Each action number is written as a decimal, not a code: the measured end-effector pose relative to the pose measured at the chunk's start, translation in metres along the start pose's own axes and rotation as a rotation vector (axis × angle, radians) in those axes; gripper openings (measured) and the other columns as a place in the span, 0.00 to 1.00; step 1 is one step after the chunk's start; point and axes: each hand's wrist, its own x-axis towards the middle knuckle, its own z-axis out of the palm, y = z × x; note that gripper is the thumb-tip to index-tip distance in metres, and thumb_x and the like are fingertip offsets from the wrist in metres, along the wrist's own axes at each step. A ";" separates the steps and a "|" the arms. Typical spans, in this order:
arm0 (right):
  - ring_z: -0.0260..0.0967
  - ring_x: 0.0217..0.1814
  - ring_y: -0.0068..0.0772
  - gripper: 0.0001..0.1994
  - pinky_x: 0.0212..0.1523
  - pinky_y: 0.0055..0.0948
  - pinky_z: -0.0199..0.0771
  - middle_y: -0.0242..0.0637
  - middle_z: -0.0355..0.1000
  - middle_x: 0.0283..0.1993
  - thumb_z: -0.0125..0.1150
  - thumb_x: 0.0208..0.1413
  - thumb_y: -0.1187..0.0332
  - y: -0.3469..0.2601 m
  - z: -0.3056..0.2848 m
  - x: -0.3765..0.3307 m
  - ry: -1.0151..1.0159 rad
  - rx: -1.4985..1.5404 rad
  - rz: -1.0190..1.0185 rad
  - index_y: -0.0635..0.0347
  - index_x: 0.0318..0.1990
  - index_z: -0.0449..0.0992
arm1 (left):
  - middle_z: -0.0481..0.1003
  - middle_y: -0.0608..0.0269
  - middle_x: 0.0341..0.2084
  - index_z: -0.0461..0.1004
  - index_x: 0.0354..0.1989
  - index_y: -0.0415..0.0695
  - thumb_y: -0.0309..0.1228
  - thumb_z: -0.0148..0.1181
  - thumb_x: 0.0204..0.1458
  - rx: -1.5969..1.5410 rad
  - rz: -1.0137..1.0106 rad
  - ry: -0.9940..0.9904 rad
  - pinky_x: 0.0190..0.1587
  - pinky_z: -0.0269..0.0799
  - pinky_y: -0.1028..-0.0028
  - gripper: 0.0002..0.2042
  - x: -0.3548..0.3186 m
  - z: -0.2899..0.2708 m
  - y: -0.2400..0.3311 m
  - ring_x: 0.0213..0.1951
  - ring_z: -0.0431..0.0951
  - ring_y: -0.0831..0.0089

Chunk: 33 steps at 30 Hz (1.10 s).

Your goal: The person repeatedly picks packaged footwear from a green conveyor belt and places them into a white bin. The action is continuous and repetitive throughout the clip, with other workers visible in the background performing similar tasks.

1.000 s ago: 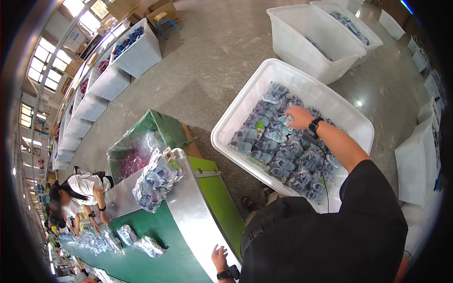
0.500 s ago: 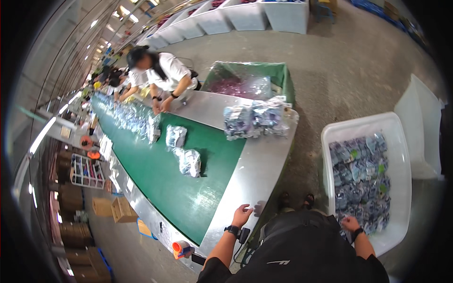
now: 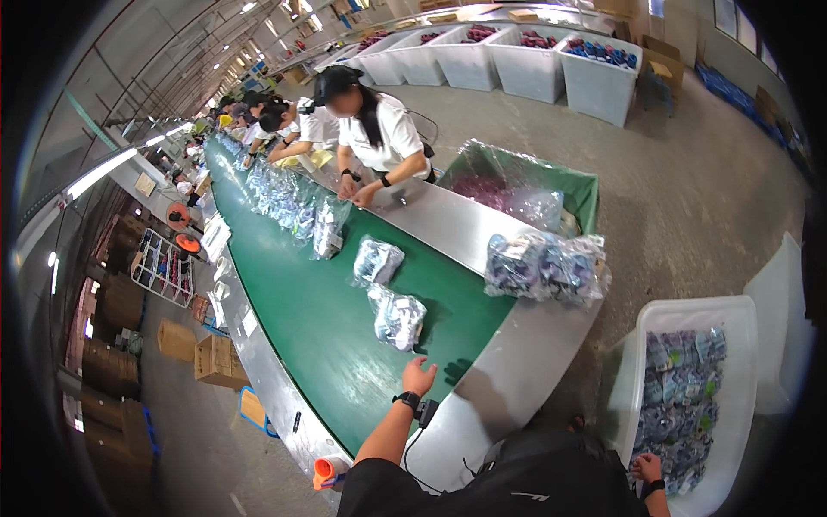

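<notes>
My left hand point(image 3: 419, 376) reaches over the green conveyor belt point(image 3: 319, 379), its fingers stretched out and holding nothing. Just beyond the fingertips lies a clear plastic bag point(image 3: 398, 320) of pale blue goods, with a small gap between them. Another such bag point(image 3: 377, 261) lies right behind it. My right hand point(image 3: 646, 468) is low beside a white bin point(image 3: 639, 379), loosely bent, with no object visible in it. Rows of bagged bluish goods point(image 3: 685, 401) fill the bin. What the bags contain is too blurred to name.
Larger clear bags point(image 3: 544, 267) sit on the metal table edge point(image 3: 525, 345) at right. Across the belt a co-worker point(image 3: 383, 133) handles bags. A green-lined bin point(image 3: 586, 194) stands behind the table. An orange tape dispenser point(image 3: 327, 471) is at the near left corner.
My left hand has moved forward from the metal edge to over the belt, toward the nearest bag. The head view has shifted, showing more of the far hall. The right hand stays by the bin.
</notes>
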 end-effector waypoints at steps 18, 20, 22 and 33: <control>0.73 0.32 0.33 0.14 0.32 0.31 0.74 0.38 0.75 0.37 0.56 0.58 0.64 -0.091 0.038 -0.056 -0.011 -0.519 -0.286 0.64 0.46 0.74 | 0.69 0.42 0.53 0.58 0.62 0.35 0.45 0.68 0.40 -0.188 -0.584 0.037 0.56 0.68 0.63 0.42 0.150 -0.030 -0.073 0.51 0.73 0.50; 0.74 0.25 0.31 0.11 0.21 0.27 0.73 0.41 0.75 0.29 0.56 0.53 0.73 -0.085 0.033 -0.039 -0.065 -0.319 -0.229 0.69 0.42 0.71 | 0.71 0.43 0.50 0.59 0.59 0.33 0.40 0.71 0.38 -0.461 -0.582 0.020 0.52 0.71 0.64 0.41 0.137 0.000 -0.105 0.47 0.76 0.53; 0.75 0.27 0.30 0.12 0.24 0.26 0.74 0.40 0.75 0.29 0.58 0.53 0.72 -0.098 0.051 -0.046 -0.116 -0.277 -0.200 0.70 0.43 0.71 | 0.73 0.46 0.46 0.61 0.56 0.31 0.35 0.73 0.36 -0.803 -0.521 0.048 0.48 0.74 0.65 0.39 0.116 0.015 -0.114 0.43 0.77 0.56; 0.74 0.29 0.25 0.14 0.31 0.25 0.73 0.38 0.76 0.31 0.60 0.54 0.67 -0.115 0.060 -0.051 -0.187 -0.390 -0.308 0.69 0.43 0.73 | 0.71 0.61 0.40 0.66 0.49 0.40 0.21 0.57 0.49 -0.751 -0.108 0.200 0.46 0.68 0.74 0.17 -0.093 0.052 0.014 0.42 0.71 0.74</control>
